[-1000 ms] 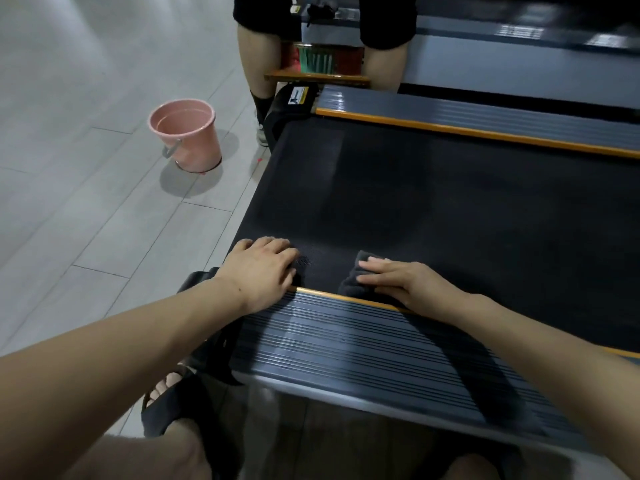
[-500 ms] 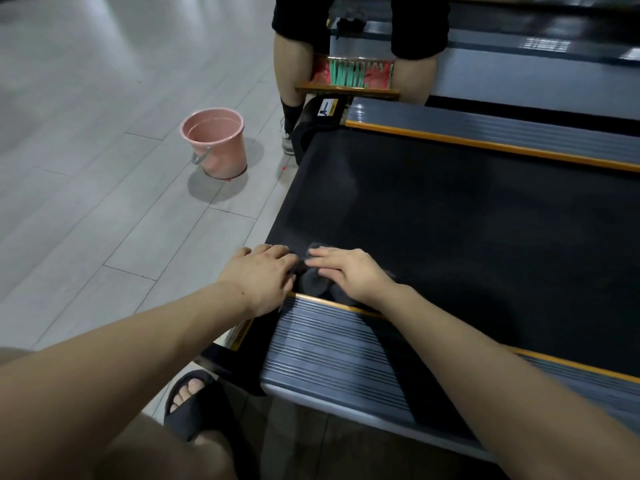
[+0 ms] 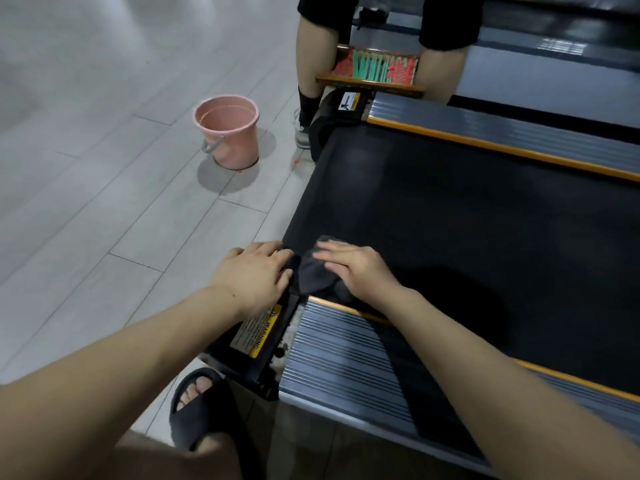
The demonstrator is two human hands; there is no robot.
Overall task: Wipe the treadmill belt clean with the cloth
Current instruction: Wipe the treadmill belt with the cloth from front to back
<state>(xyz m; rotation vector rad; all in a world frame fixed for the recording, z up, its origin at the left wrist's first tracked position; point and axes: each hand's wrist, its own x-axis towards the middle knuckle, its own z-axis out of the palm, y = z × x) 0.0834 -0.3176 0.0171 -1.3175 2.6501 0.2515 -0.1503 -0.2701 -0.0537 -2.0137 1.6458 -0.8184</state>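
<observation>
The black treadmill belt [image 3: 467, 216] fills the right half of the view. A dark grey cloth [image 3: 311, 268] lies bunched at the belt's near left corner. My right hand [image 3: 356, 268] presses flat on the cloth, fingers pointing left. My left hand [image 3: 256, 275] rests palm down on the treadmill's black end cap, its fingertips touching the cloth's left edge. Part of the cloth is hidden under my right palm.
A grey ribbed side rail [image 3: 349, 368] with orange trim runs along the near edge. A pink bucket [image 3: 227, 131] stands on the grey floor to the left. Another person's legs [image 3: 313, 74] and a wooden stool [image 3: 370, 83] are at the belt's far end. My sandalled foot [image 3: 197, 407] is below.
My right hand has slid the cloth leftward along the belt's near edge until it meets my left hand at the corner. My left hand has stayed in place.
</observation>
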